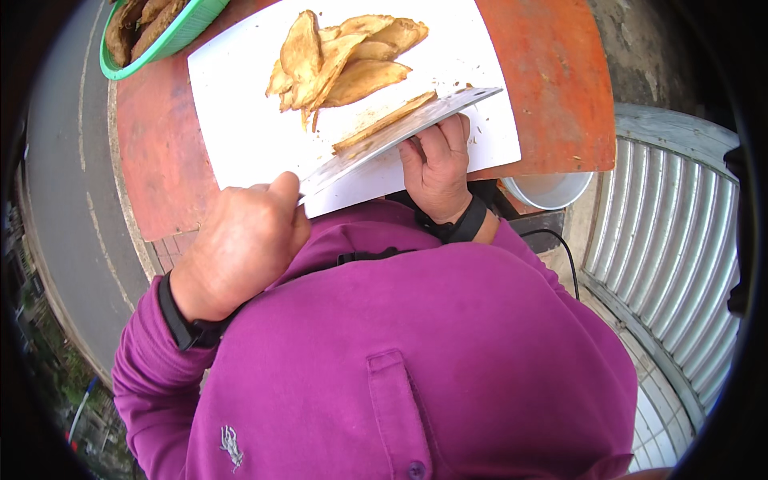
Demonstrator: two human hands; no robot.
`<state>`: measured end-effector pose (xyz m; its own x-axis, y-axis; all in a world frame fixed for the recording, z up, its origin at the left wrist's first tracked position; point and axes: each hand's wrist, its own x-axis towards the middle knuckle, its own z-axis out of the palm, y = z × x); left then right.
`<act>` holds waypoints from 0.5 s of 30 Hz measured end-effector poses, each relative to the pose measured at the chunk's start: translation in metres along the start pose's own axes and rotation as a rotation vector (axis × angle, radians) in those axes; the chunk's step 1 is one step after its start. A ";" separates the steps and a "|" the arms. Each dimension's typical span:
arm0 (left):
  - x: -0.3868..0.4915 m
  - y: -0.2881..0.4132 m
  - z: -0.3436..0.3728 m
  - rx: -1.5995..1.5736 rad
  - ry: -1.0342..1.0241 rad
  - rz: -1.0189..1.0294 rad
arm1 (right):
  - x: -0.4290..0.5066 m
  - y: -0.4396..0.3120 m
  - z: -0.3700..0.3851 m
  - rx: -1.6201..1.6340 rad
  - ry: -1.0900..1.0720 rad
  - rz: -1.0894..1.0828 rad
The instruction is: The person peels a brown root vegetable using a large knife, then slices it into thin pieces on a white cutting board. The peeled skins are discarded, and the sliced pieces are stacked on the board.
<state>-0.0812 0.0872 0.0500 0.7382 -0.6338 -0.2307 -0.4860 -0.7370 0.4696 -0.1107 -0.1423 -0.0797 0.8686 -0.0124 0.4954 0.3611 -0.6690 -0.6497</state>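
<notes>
My left hand (246,240) is closed around the handle end of a broad metal cleaver (396,135); the fist hides the handle. The blade stands tilted across a white cutting board (240,120), its holed end towards the right. Against the near side of the blade, close to that end, lie the curled fingers of my right hand (438,165); whether they hold a piece is hidden. A long thin slice of brown root (384,123) lies along the blade's far side. Beyond it, several flat brown slices (348,63) are heaped on the board, with crumbs around them.
The board rests on a worn orange-red table (552,84). A green plastic basket (180,36) of unsliced brown roots (150,30) stands at the far left. Low at the right, beside the table, are a whitish bucket (549,189), a black cable (567,252) and a corrugated metal panel (666,240).
</notes>
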 end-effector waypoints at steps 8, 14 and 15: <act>0.039 0.006 0.022 0.022 0.057 0.056 | 0.003 0.000 0.000 -0.003 0.002 -0.019; -0.006 0.000 -0.006 0.022 -0.050 -0.060 | 0.001 -0.001 0.001 0.007 -0.003 0.010; -0.008 0.000 -0.010 0.028 -0.147 -0.161 | 0.002 0.000 0.001 0.023 -0.010 -0.003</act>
<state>-0.0829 0.0945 0.0603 0.7322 -0.5334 -0.4235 -0.3819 -0.8364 0.3932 -0.1089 -0.1414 -0.0797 0.8709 -0.0024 0.4915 0.3715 -0.6514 -0.6615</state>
